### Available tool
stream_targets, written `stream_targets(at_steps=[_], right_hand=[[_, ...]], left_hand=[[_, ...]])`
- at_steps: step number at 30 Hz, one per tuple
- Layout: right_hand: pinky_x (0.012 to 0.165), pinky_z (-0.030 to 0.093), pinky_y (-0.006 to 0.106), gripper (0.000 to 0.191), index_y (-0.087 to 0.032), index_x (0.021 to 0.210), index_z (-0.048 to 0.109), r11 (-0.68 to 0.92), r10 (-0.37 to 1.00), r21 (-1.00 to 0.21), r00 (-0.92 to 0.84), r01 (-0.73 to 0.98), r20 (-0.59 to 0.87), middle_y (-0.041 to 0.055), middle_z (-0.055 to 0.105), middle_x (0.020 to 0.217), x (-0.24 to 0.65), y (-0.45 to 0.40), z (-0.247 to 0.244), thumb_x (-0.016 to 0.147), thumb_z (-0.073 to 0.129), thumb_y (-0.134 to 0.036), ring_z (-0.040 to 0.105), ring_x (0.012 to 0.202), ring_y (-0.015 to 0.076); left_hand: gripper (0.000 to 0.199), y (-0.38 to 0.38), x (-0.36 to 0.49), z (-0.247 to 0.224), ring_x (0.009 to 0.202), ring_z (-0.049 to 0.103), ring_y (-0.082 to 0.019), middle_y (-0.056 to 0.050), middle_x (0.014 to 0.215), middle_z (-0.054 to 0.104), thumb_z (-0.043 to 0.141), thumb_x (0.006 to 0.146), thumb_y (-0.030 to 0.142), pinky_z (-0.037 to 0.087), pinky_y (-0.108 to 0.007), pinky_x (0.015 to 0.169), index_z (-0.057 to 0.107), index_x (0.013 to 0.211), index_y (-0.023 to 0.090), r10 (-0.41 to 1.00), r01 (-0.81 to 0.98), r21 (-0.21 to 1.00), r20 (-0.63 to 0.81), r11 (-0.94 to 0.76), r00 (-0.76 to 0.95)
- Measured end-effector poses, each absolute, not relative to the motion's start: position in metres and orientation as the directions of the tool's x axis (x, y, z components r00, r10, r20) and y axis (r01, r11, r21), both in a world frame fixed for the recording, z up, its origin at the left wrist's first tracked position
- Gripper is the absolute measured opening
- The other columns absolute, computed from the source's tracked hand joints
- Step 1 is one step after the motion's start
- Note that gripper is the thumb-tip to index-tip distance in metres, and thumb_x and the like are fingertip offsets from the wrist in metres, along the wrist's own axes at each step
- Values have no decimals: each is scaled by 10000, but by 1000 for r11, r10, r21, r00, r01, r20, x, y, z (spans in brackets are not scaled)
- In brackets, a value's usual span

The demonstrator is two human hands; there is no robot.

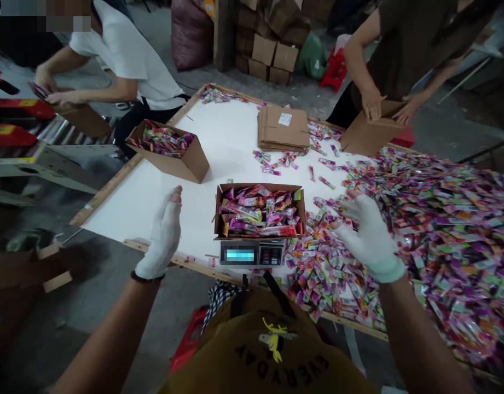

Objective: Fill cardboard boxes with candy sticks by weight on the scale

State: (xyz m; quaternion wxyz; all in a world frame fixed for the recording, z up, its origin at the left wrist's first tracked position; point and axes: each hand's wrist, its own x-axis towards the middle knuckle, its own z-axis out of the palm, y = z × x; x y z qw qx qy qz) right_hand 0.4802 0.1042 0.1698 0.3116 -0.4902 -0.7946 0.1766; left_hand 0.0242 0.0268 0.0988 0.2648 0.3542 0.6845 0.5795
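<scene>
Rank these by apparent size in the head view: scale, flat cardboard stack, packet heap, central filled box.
1. Packet heap, clearly largest
2. Central filled box
3. Flat cardboard stack
4. Scale, judged by its visible front only; the box may hide the rest.

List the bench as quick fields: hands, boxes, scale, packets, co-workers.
Left hand: gloved, open, left of near box
Right hand: gloved, open, above loose packets
Near box: filled with packets
Scale: at near box's front; reading obscured
Left box: on table, holding packets
Flat cartons: stacked, far side
Loose packets: heaped right
Left co-worker: handling a carton
Right co-worker: hands on open box
</scene>
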Motion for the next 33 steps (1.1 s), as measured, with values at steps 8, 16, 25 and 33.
stream_targets(at_steps=[8,16,25,33], right_hand=[[1134,441,615,881,-224,1579,520,749,644,-267,-761,607,75,204,384,1628,332,156,168,845,792,-627,413,1434,450],[1031,428,541,524,-215,1372,696,882,447,-112,-887,459,-112,201,454,1562,312,162,138,953,679,-530,472,1316,407],[908,565,344,327,-215,1233,743,770,575,-334,-818,544,-6,107,747,1236,318,180,146,988,534,-161,713,1065,240],[656,594,382,179,-265,1026,791,498,854,-595,-237,630,463,70,752,840,471,131,220,930,681,-368,701,694,225]], left_hand=[[656,-19,51,71,1517,475,-298,-134,1633,517,567,968,636,390,-459,1260,626,1483,234,760,40,974,-149,224,-633],[710,-48,56,67,1467,527,-330,-172,1578,559,591,941,657,410,-475,1242,609,1474,189,673,-28,947,-247,319,-697],[656,21,114,113,1632,274,-260,-160,1724,371,499,1058,530,199,-416,1353,502,1601,161,876,520,850,312,-84,-368],[650,7,93,95,1602,344,-264,-159,1669,466,496,1040,607,234,-429,1340,598,1521,183,785,366,930,243,-22,-570]])
